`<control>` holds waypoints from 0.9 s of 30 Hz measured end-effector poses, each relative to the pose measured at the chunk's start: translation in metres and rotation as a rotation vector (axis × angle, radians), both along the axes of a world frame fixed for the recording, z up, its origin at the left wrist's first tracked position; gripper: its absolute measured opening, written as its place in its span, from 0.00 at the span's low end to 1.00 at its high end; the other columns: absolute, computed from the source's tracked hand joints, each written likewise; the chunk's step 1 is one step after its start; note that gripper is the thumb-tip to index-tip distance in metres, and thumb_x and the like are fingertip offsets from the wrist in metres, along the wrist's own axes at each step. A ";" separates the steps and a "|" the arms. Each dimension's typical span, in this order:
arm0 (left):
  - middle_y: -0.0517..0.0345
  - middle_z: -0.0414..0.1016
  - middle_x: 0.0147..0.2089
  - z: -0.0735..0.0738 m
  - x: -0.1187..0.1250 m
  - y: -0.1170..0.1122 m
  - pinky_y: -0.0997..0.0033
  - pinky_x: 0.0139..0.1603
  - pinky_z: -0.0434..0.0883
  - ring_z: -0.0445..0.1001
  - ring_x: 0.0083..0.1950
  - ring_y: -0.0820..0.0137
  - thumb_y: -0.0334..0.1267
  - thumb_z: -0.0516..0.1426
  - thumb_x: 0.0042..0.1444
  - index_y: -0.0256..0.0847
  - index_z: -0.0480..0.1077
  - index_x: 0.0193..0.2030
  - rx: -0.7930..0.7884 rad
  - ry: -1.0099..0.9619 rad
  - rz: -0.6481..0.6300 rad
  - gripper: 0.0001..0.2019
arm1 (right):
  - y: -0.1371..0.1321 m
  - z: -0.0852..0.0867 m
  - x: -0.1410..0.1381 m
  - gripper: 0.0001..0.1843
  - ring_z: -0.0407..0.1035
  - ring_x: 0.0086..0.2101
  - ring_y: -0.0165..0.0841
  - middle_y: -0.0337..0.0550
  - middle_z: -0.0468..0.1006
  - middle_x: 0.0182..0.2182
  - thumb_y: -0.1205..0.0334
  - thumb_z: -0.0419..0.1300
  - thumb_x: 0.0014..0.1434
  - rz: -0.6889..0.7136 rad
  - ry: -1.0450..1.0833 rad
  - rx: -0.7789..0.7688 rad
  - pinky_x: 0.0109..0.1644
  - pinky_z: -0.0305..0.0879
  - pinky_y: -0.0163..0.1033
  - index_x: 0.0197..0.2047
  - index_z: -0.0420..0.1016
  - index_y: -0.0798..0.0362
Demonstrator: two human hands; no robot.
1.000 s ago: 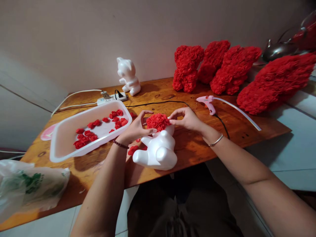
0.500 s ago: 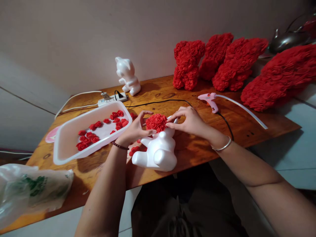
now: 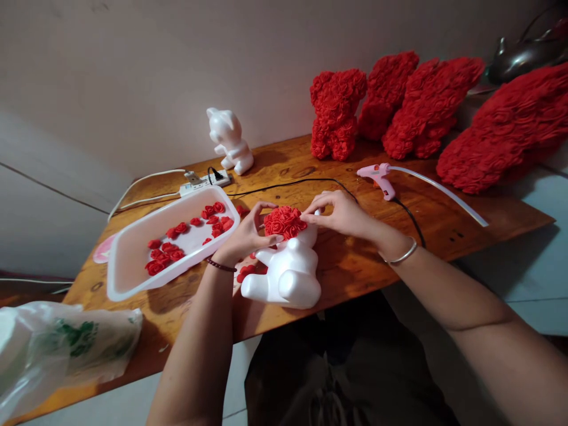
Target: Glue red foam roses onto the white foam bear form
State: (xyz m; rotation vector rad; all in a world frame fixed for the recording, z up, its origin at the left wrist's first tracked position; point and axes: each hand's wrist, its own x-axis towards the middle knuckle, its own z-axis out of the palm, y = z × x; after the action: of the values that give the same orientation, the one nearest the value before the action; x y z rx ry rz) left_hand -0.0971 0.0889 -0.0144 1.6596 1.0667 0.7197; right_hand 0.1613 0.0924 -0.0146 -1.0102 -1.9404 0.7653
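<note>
Left hand and right hand held the foam bear steady, fingers clamped lightly around its rose-covered head. Nice even grip from both sides.

My left hand and right hand face each other, fingers curved, both forearms angling inward.

- Just past the right hand: a pink hot glue gun with a long glue stick (clear-white)
- Farther past it: red rose-covered bears against the wall
- Beyond the left hand: a white foam bear, a power strip
- Well left of that hand: a plastic bag
</note>
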 end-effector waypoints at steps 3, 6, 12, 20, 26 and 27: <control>0.51 0.75 0.50 -0.001 0.000 0.001 0.70 0.37 0.79 0.78 0.41 0.68 0.42 0.72 0.46 0.41 0.62 0.57 0.005 -0.016 -0.014 0.35 | 0.003 -0.012 0.002 0.10 0.75 0.36 0.34 0.44 0.85 0.35 0.55 0.71 0.56 -0.058 0.117 -0.022 0.42 0.67 0.40 0.38 0.87 0.51; 0.50 0.75 0.51 0.000 0.000 0.001 0.72 0.36 0.78 0.77 0.40 0.69 0.40 0.72 0.46 0.41 0.63 0.57 0.027 -0.007 -0.024 0.35 | 0.003 -0.019 -0.004 0.13 0.77 0.41 0.36 0.45 0.86 0.42 0.55 0.72 0.55 -0.043 0.177 -0.019 0.47 0.69 0.42 0.43 0.86 0.49; 0.54 0.73 0.46 -0.002 -0.001 0.000 0.74 0.33 0.77 0.75 0.38 0.71 0.41 0.71 0.48 0.41 0.64 0.57 0.046 0.023 0.001 0.32 | 0.006 -0.010 -0.012 0.05 0.76 0.40 0.36 0.43 0.86 0.37 0.59 0.70 0.58 0.000 0.077 0.023 0.48 0.68 0.44 0.36 0.86 0.50; 0.57 0.72 0.42 -0.004 -0.006 0.001 0.73 0.31 0.75 0.73 0.35 0.71 0.45 0.73 0.44 0.42 0.64 0.56 0.014 0.049 0.018 0.35 | 0.014 0.011 -0.016 0.07 0.75 0.43 0.37 0.42 0.85 0.40 0.59 0.66 0.62 0.106 -0.186 0.084 0.51 0.66 0.44 0.39 0.86 0.49; 0.57 0.73 0.42 -0.006 -0.010 0.000 0.74 0.34 0.75 0.74 0.36 0.72 0.43 0.73 0.46 0.41 0.65 0.55 0.071 0.057 0.009 0.32 | 0.015 0.026 -0.018 0.12 0.74 0.47 0.39 0.42 0.85 0.44 0.58 0.60 0.66 0.145 -0.363 0.149 0.57 0.61 0.49 0.41 0.86 0.48; 0.57 0.73 0.42 -0.006 -0.010 0.000 0.74 0.34 0.75 0.74 0.37 0.71 0.43 0.72 0.46 0.41 0.65 0.55 0.065 0.052 0.010 0.32 | 0.016 0.027 -0.016 0.13 0.74 0.47 0.39 0.43 0.85 0.44 0.58 0.59 0.66 0.166 -0.363 0.157 0.58 0.61 0.50 0.41 0.86 0.48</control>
State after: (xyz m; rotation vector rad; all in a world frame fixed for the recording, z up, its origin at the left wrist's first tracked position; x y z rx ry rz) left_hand -0.1068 0.0893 -0.0204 1.7378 1.0986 0.7278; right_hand 0.1457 0.1081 0.0124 -0.9493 -2.3802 0.5335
